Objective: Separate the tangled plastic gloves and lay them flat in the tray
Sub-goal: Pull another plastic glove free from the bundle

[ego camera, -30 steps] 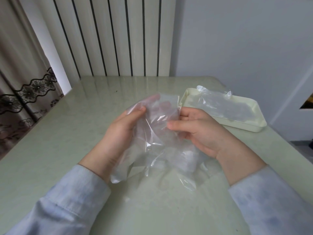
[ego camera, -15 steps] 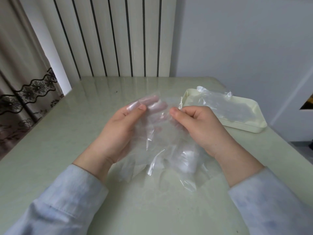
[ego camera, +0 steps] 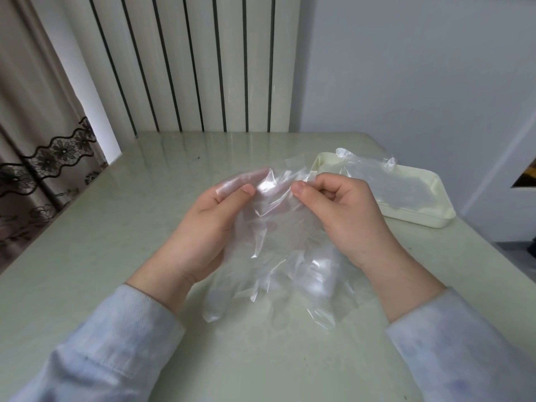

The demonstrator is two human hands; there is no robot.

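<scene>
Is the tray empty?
No, a clear plastic glove lies in the cream tray, apart from the tangled gloves held in front.

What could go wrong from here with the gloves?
1. The left hand and right hand pinch the thin gloves close together at the top; pulling apart may tear the film.
2. The glove in the tray sticks up past its far rim; laying another could drag it out.
</scene>
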